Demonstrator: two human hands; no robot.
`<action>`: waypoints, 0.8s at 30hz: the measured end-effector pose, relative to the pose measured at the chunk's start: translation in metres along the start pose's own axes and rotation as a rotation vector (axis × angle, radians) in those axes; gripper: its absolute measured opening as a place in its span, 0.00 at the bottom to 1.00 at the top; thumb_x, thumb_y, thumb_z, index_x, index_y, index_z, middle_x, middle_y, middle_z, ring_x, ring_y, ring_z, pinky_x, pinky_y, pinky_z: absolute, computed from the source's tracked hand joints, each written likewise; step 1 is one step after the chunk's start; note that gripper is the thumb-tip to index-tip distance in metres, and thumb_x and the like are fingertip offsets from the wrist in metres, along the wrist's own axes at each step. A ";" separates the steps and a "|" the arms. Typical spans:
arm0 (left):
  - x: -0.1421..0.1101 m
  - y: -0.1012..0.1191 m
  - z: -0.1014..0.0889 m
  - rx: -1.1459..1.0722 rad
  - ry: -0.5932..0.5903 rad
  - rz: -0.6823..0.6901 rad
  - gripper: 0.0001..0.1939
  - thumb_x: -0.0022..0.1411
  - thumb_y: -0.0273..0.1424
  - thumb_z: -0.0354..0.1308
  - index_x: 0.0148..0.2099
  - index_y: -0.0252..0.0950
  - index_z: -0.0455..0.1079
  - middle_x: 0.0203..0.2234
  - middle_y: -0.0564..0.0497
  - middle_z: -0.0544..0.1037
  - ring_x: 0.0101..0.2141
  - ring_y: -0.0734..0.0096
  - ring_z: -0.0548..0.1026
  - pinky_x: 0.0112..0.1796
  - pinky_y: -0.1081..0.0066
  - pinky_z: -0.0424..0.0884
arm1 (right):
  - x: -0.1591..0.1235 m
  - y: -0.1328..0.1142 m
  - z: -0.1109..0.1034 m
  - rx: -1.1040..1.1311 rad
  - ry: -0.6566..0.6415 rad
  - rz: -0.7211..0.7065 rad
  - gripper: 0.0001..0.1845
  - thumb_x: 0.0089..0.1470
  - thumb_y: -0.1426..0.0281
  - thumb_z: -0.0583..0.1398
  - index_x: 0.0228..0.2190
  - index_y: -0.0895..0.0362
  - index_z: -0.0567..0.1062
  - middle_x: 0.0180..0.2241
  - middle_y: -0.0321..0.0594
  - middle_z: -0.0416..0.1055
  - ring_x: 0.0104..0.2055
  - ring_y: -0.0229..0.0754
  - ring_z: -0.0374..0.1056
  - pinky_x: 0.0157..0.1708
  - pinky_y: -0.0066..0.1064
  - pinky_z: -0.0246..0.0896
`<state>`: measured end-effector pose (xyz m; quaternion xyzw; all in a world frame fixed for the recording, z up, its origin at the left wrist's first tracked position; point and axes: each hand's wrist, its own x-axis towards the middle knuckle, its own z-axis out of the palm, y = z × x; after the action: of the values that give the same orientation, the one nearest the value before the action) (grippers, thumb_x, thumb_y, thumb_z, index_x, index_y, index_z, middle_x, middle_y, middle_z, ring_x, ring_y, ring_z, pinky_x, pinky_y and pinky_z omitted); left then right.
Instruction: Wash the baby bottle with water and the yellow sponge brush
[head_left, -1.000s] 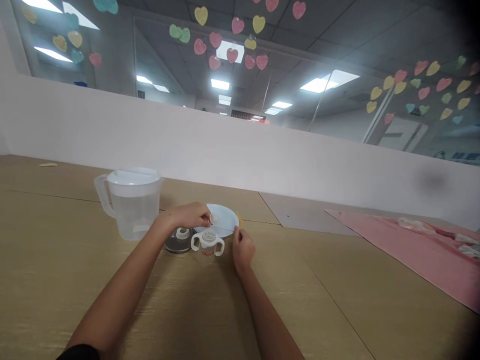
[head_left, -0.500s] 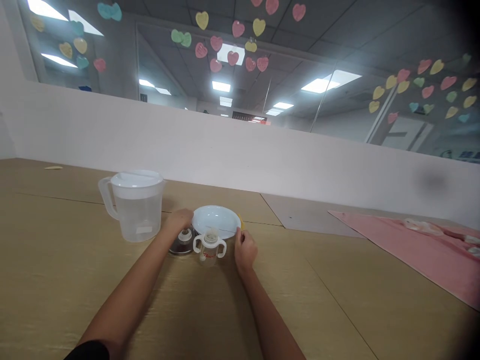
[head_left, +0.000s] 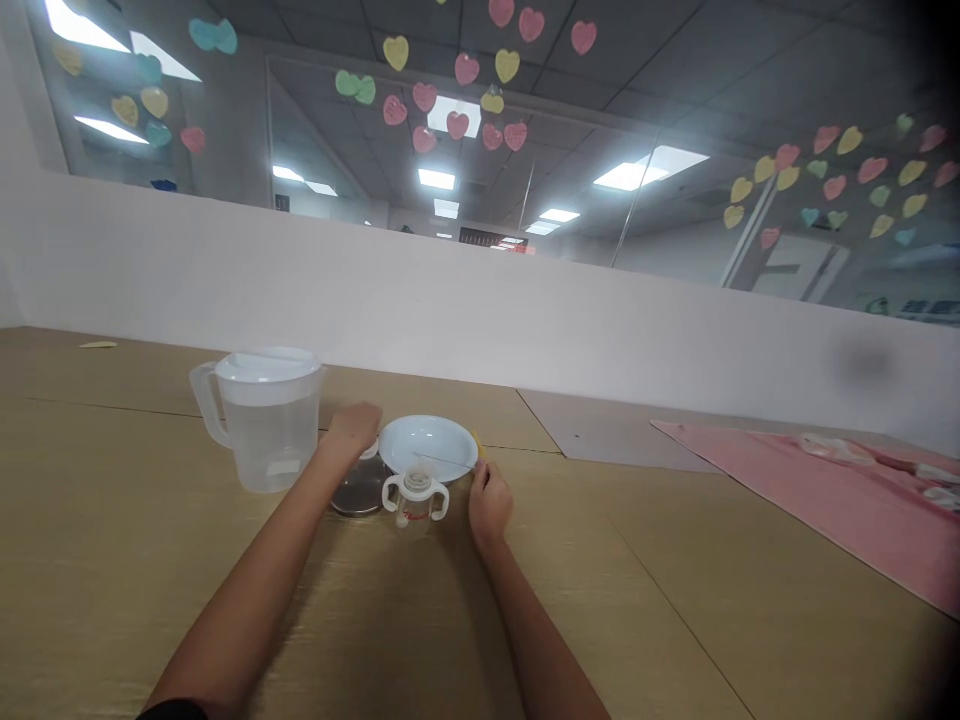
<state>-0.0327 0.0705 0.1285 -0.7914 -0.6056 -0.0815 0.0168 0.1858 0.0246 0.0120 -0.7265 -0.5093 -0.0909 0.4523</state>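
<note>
My left hand [head_left: 357, 424] is closed over a white ring-shaped bottle cap [head_left: 369, 451], mostly hidden under the fingers, above a dark round metal dish [head_left: 358, 492]. Fingers pinched, my right hand [head_left: 491, 500] holds a thin wire-like rod [head_left: 450, 462] pointing left across the front of a white bowl [head_left: 427, 436]. In front of the bowl stands a clear baby bottle [head_left: 415, 512], uncapped, with two white handles and red print. The rod's far end, above the bottle mouth, is too blurred to make out. A yellow piece [head_left: 478, 445] shows beside the bowl's right rim.
A translucent lidded pitcher [head_left: 271, 430] stands on the left of the wooden table [head_left: 585, 620]. At the right lies a pink cloth [head_left: 810, 500] with clear plastic items [head_left: 840, 448] on it. A white wall [head_left: 450, 310] with windows above runs behind the table.
My left hand has risen slightly with the bottle cap, away from the metal dish. The rod has come clearer above the bottle mouth. The camera has tilted up a little.
</note>
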 end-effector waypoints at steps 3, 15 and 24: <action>-0.013 0.010 -0.022 0.027 0.097 0.031 0.14 0.62 0.27 0.46 0.39 0.28 0.72 0.40 0.35 0.73 0.40 0.56 0.74 0.38 0.66 0.67 | 0.000 0.001 0.000 0.002 -0.010 0.023 0.28 0.62 0.59 0.39 0.27 0.57 0.72 0.23 0.42 0.71 0.22 0.40 0.61 0.23 0.29 0.40; -0.043 0.052 -0.041 -0.225 0.164 0.407 0.20 0.66 0.38 0.39 0.32 0.35 0.67 0.29 0.47 0.75 0.30 0.67 0.70 0.30 0.70 0.58 | 0.000 -0.013 -0.023 0.184 0.222 -0.323 0.23 0.63 0.63 0.42 0.43 0.62 0.70 0.39 0.50 0.71 0.42 0.46 0.65 0.40 0.36 0.57; -0.054 0.073 -0.037 -0.158 0.062 0.410 0.21 0.64 0.39 0.40 0.26 0.35 0.64 0.22 0.47 0.71 0.22 0.70 0.65 0.24 0.69 0.50 | -0.017 -0.028 -0.022 0.481 0.159 -0.765 0.24 0.57 0.66 0.54 0.54 0.59 0.60 0.47 0.52 0.68 0.49 0.47 0.65 0.45 0.39 0.65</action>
<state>0.0196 -0.0048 0.1626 -0.8939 -0.4230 -0.1480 -0.0105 0.1621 -0.0013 0.0306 -0.3514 -0.7113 -0.1862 0.5796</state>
